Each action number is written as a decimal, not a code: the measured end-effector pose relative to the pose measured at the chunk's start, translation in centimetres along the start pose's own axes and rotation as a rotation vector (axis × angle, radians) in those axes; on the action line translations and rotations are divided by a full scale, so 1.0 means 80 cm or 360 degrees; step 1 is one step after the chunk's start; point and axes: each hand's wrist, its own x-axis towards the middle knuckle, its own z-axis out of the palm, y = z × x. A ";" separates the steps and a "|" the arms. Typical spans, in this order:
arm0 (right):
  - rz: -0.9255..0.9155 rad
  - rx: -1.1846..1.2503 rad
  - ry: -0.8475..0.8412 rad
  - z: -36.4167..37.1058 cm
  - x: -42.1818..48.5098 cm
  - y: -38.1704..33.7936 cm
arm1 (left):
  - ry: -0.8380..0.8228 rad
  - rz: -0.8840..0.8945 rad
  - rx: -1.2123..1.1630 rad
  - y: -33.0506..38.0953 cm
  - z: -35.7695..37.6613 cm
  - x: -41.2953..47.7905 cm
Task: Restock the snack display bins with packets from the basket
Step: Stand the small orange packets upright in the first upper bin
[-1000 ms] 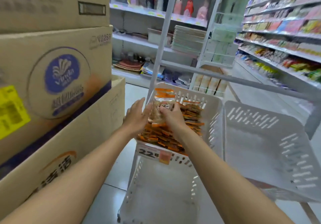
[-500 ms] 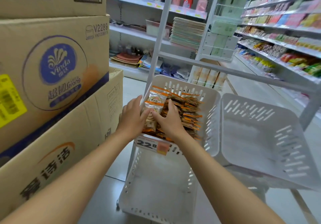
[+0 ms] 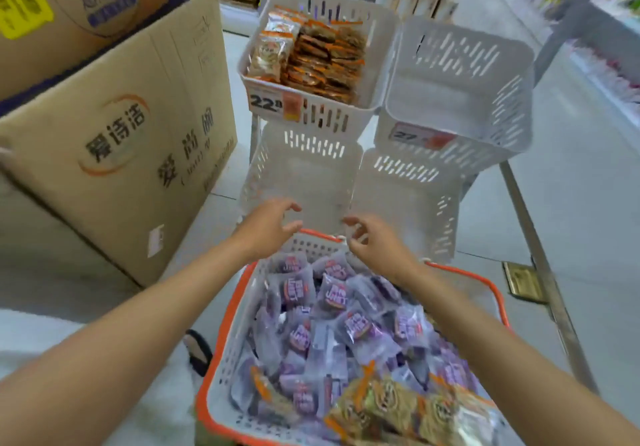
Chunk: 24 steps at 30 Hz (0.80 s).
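A: Item one, the basket [image 3: 221,369]?
B: White slatted walls, orange rim. It stands on the floor at the near side, just in front of the rack. It holds a heap of purple packets [image 3: 332,328]; a few yellow-green packets [image 3: 408,407] lie at its near right corner.

A: Item two, the display bins?
B: Four white slatted bins in two tiers. The upper left bin [image 3: 377,47] holds orange packets [image 3: 322,61] stacked on edge, filling it from its left wall across most of its width. A price tag [image 3: 268,103] reading 22 is fixed to its front wall. The upper right bin [image 3: 460,99] shows a bare floor and carries a second tag, blurred. The lower left bin [image 3: 304,179] and lower right bin [image 3: 405,196] both show bare floors.

A: Item three, the hands?
B: The left hand [image 3: 268,227] hovers over the far edge of the basket, fingers spread and loosely curled, holding nothing. The right hand [image 3: 375,241] hovers beside it, also over that far edge, fingers parted and curled, holding nothing. The two are apart, neither touching a packet.

A: Surroundings?
B: Cardboard cartons [image 3: 114,127] stacked on the floor to the left of the rack. A metal rack leg [image 3: 540,255] slants down on the right.
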 end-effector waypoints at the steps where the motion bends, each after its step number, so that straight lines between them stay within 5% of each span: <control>1: 0.0046 -0.0067 -0.0117 0.010 -0.024 0.020 | -0.0049 -0.0024 0.0012 -0.004 0.018 -0.016; 7: 0.0102 -0.0122 -0.0443 0.071 -0.126 0.067 | -0.0203 -0.0110 0.0001 -0.025 0.074 -0.088; 14: -0.0132 0.0136 -0.0902 0.167 -0.169 -0.022 | -0.0222 -0.0191 -0.0098 -0.038 0.072 -0.115; 18: -0.0016 0.0242 -0.0681 0.182 -0.152 -0.001 | -0.0194 -0.0223 -0.0257 -0.040 0.069 -0.119; 21: 0.0356 0.0843 -0.0454 0.128 -0.128 0.020 | -0.0111 -0.0299 -0.0503 -0.024 0.068 -0.117; 24: 0.0557 0.1389 -0.0308 0.077 -0.116 0.027 | -0.0386 -0.0393 -0.0968 0.010 0.074 -0.114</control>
